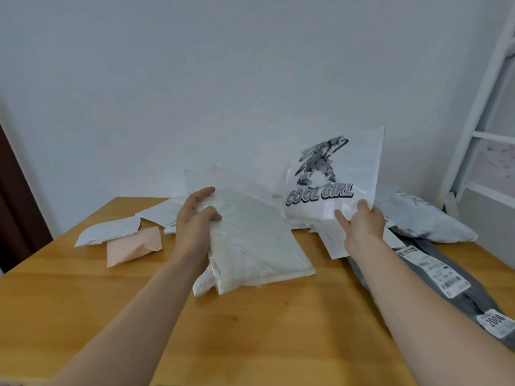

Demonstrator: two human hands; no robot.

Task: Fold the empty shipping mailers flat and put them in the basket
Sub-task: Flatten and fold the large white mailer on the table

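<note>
Our left hand (196,221) grips a translucent mailer (250,240). Our right hand (362,221) pinches the printed mailer (334,174) (held upright) by its corner.

Grey mailer (478,300) partly beyond right edge.

We reached both bare forearms forward from lower corners of view, left forearm (139,296) and right forearm (412,288) angled slightly inward. Left hand (195,221) showed its back to us, wrist straight; fingers curled over upper edge of pale mailer (250,240), thumb pressed on near face. Right hand (362,222) sat a little farther out, wrist tipped up; we pinched lower corner of printed mailer (331,174), thumb stretched leftward across front, fingers behind. Hands well apart.
</note>
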